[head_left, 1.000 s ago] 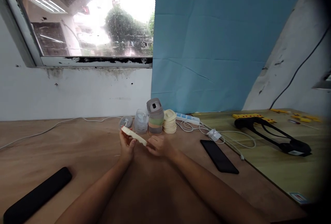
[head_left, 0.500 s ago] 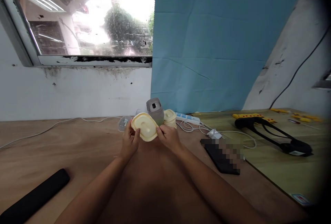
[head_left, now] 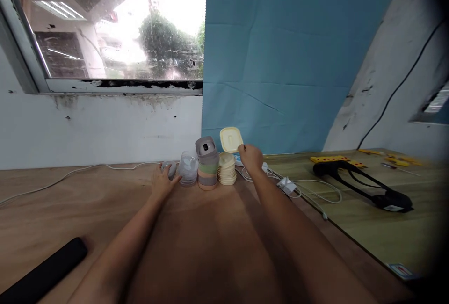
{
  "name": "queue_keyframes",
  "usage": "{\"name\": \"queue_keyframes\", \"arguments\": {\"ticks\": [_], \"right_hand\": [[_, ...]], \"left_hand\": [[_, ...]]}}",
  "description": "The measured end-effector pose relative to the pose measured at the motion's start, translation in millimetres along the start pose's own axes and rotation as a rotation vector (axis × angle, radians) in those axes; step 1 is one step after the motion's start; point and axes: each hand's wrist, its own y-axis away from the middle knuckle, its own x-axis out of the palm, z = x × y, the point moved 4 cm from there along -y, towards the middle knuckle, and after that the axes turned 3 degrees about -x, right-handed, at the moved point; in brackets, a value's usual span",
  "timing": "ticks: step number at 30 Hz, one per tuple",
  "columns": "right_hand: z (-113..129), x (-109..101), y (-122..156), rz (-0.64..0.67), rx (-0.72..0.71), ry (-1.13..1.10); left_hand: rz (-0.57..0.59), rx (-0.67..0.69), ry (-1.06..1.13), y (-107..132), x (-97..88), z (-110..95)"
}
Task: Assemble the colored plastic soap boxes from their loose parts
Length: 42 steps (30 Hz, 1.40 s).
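My right hand (head_left: 251, 158) pinches a cream-coloured plastic lid (head_left: 231, 140) by its lower right edge. The lid is held tilted just above a stack of similar cream lids (head_left: 227, 173). My left hand (head_left: 164, 181) is at the far left of the group, fingers and thumb apart around a clear lid (head_left: 170, 168) at the back of the table. Beside its thumb stands a stack of clear plastic containers (head_left: 188, 171). Between that and the cream stack rises a pile of coloured containers (head_left: 207, 168), grey, green and orange, with a grey box tilted on top.
A power strip lies partly hidden behind my right hand, with white cables and a white charger (head_left: 286, 185) to its right. A black strap-like frame (head_left: 365, 184) and a yellow power strip (head_left: 336, 159) lie far right. A long black case (head_left: 45, 266) is front left.
My left hand has let go of the cream lid and moved left to the clear lid. My right hand has carried the cream lid up and right, over the cream stack.
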Motion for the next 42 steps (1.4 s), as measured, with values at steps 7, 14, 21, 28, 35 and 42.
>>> {"name": "queue_keyframes", "arguments": {"ticks": [7,14,21,28,35,42], "right_hand": [[8,20,5,0.236,-0.038,0.130],[8,31,6,0.294,-0.086,0.102],[-6,26,22,-0.009,-0.072,-0.096],[13,19,88,-0.246,-0.449,-0.377],[40,40,165,-0.141,-0.906,-0.467],[62,48,184,-0.009,-0.945,-0.491]], "left_hand": [[0.140,-0.031,-0.176,4,5.7,11],[0.214,-0.115,-0.239,3,15.3,26],[0.269,-0.211,-0.271,-2,24.8,34],[0.287,-0.245,-0.217,-6,26.8,42],[0.264,-0.284,-0.256,20,-6.7,26],[0.327,-0.226,-0.238,70,-54.8,1]]}}
